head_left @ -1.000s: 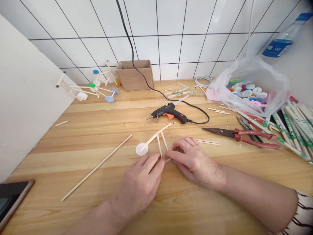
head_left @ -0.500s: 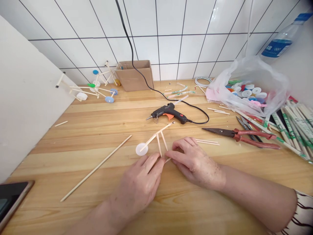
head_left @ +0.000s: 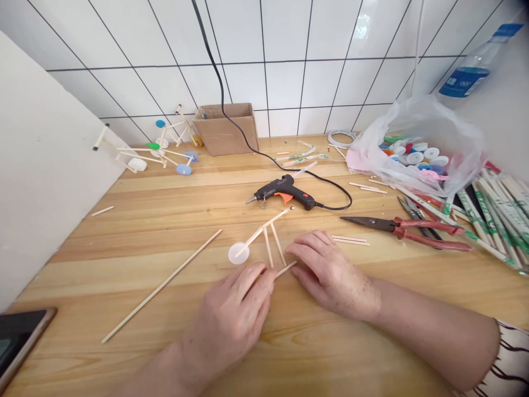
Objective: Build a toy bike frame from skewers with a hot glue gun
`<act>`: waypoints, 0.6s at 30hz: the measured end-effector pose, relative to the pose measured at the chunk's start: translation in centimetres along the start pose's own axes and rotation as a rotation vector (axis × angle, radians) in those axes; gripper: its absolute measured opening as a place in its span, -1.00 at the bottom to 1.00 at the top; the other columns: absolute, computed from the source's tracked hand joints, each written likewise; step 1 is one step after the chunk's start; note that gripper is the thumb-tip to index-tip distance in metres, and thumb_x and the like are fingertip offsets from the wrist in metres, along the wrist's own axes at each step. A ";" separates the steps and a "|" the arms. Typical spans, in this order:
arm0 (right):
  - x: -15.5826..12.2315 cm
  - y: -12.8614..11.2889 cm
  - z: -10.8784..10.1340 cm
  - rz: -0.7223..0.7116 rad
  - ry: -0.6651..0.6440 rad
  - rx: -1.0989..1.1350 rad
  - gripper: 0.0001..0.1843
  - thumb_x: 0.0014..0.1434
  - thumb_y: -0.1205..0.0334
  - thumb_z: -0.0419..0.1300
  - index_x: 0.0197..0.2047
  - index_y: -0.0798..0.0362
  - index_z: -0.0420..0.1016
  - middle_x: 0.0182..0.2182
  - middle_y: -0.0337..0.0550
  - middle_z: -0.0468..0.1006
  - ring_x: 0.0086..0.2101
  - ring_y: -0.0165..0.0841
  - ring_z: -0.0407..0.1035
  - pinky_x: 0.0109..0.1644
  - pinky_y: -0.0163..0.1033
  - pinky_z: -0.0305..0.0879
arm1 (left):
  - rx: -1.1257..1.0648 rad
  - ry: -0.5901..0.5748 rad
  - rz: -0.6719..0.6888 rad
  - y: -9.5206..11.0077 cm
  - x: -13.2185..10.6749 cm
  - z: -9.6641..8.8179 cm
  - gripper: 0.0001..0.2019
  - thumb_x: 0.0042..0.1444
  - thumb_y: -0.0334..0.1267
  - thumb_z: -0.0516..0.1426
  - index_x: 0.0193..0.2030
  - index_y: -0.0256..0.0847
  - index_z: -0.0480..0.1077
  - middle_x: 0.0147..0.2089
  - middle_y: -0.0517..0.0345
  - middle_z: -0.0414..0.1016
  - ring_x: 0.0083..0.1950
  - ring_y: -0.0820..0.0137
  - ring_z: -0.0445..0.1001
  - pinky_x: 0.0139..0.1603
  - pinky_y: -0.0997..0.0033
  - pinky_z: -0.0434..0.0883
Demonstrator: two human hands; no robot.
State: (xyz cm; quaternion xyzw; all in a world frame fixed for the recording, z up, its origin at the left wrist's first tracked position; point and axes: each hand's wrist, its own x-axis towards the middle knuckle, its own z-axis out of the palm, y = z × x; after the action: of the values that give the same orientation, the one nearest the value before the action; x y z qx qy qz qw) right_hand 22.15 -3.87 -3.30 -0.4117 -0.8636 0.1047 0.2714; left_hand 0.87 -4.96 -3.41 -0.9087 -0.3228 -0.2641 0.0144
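A small frame of wooden sticks [head_left: 255, 236] lies in front of me, with a round white plastic disc [head_left: 238, 253] at its left end and two thin crosspieces running towards me. A short stick [head_left: 286, 269] lies across the near ends of those crosspieces. My left hand [head_left: 235, 306] pinches the short stick's left part, and the fingers cover that end. Beside the stick's right end is my right hand [head_left: 330, 275], its thumb and fingers parted and holding nothing. Beyond the frame rests a black glue gun [head_left: 285, 190] with an orange trigger.
One long stick [head_left: 161, 286] lies at left, near a phone [head_left: 25, 342]. Pliers [head_left: 405, 227], thin sticks [head_left: 351, 240] and wrapped chopsticks [head_left: 496, 220] are at right. Behind stand a bag of bottle caps [head_left: 363, 146], a cardboard box [head_left: 227, 132] and finished-looking stick models [head_left: 155, 149].
My right fingers have parted and come off the short stick, so its right end now shows. My left hand stays on it, nearly still.
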 end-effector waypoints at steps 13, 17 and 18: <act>0.0 0.0 -0.3 0.073 -0.055 0.040 -0.89 0.14 0.37 0.12 -0.22 0.10 0.39 -0.23 -0.03 0.43 -0.20 -0.23 0.25 -0.09 -0.08 0.19 | 0.071 0.231 -0.308 -1.7 2.1 -2.6 -0.86 0.15 -0.34 0.13 -0.13 -0.15 0.35 -0.18 0.12 0.50 -0.19 0.36 0.52 -0.16 0.39 0.47; 0.0 0.1 -0.1 0.079 -0.060 0.045 -0.93 0.17 0.38 0.08 -0.29 0.11 0.39 -0.26 -0.04 0.42 -0.22 -0.24 0.25 -0.12 -0.11 0.18 | 0.054 0.140 -0.319 -1.9 3.7 -2.5 -0.88 0.19 -0.25 0.08 -0.18 -0.19 0.36 -0.22 0.12 0.50 -0.22 0.35 0.51 -0.26 0.42 0.43; 0.0 0.1 -0.1 0.080 -0.058 0.045 -0.92 0.18 0.39 0.08 -0.31 0.11 0.39 -0.27 -0.04 0.42 -0.22 -0.25 0.25 -0.11 -0.11 0.18 | 0.068 0.130 -0.310 -2.0 4.2 -2.5 -0.87 0.18 -0.22 0.08 -0.19 -0.20 0.36 -0.24 0.11 0.50 -0.24 0.34 0.51 -0.32 0.42 0.41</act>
State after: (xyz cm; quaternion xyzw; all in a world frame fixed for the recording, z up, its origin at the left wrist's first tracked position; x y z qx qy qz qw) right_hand 22.23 -3.77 -3.28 -0.4365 -0.8513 0.1469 0.2513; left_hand 1.17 -1.44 0.51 -0.8282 -0.4660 -0.3103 0.0250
